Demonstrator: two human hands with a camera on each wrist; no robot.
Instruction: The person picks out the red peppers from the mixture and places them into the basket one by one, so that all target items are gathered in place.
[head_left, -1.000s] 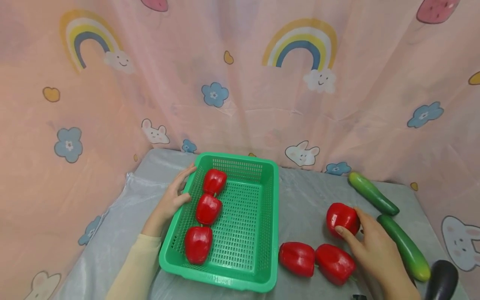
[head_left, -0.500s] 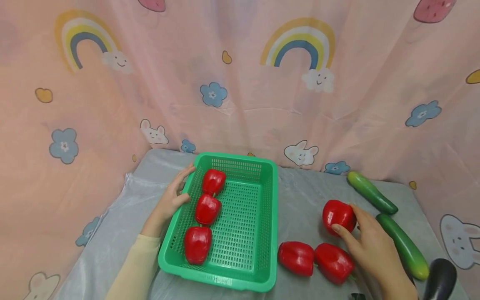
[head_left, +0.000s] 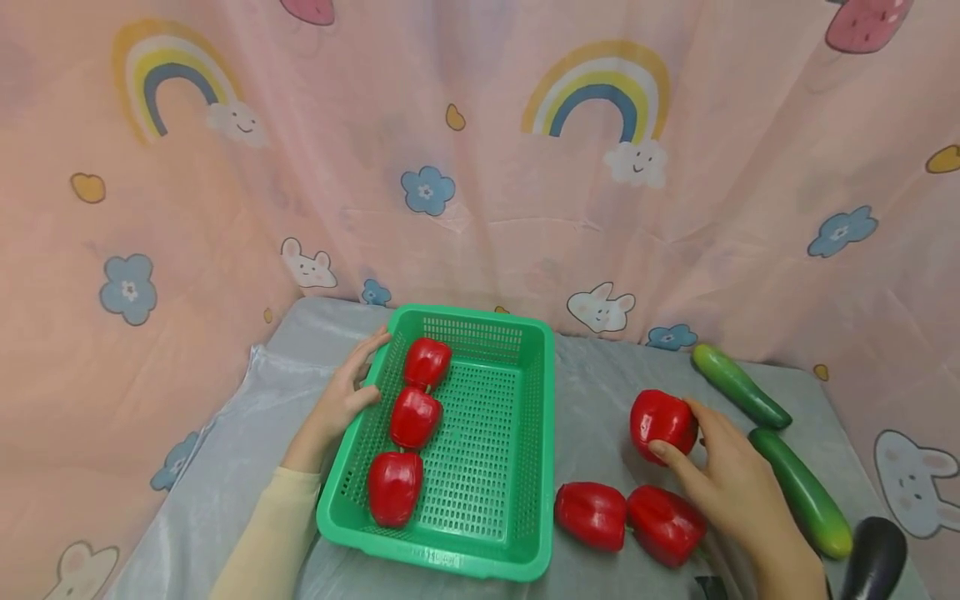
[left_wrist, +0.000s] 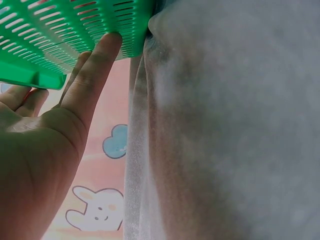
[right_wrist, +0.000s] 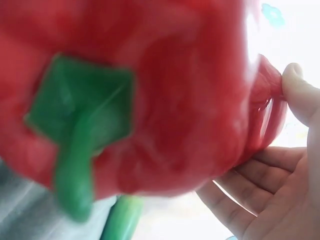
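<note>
held pepper (head_left: 660, 423): glossy red; green stem + calyx in right wrist view
loose peppers (head_left: 628, 517): 2, same red
peppers in basket (head_left: 415, 417): 3, red, shiny highlights
basket (head_left: 540, 433): bright green, slotted mesh pattern on walls + floor
cucumbers (head_left: 772, 454): 2, dark green, nearer one fades to yellow-green at tip
eggplant (head_left: 873, 557): near-black purple
table cover (head_left: 600, 392): pale grey, slight sheen
curtain (head_left: 480, 167): pink; print w/ rainbows (yellow/green/blue) on white smiling clouds, blue flowers, white bunnies + mice, yellow hearts, pink strawberries
sleeve (head_left: 266, 542): pale yellow, left arm
</note>
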